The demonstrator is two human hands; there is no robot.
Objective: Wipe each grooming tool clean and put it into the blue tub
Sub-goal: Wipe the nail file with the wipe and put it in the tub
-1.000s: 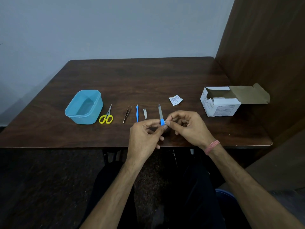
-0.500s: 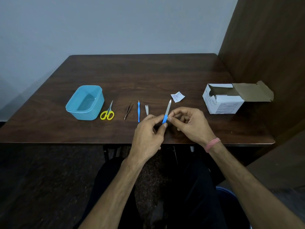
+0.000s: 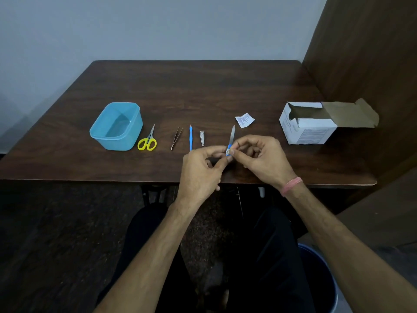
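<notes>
a nail file [image 3: 231,137] is being held above the near edge of the worktop [image 3: 203,86], its blue handle being pinched by the left hand [image 3: 198,175]. the right hand [image 3: 261,159] is being closed on a small white wipe [image 3: 228,152] pressed against that handle. the blue tub [image 3: 116,126] is being left at the far left, beside scissors [image 3: 147,140], tweezers [image 3: 176,138], a blue-handled tool [image 3: 191,137] and nail clippers [image 3: 202,138].

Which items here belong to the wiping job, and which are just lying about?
Job: nail file held by left hand and right hand, scissors, tweezers, blue tool, nail clipper, blue tub.
Lying about: torn wrapper, open carton.
</notes>
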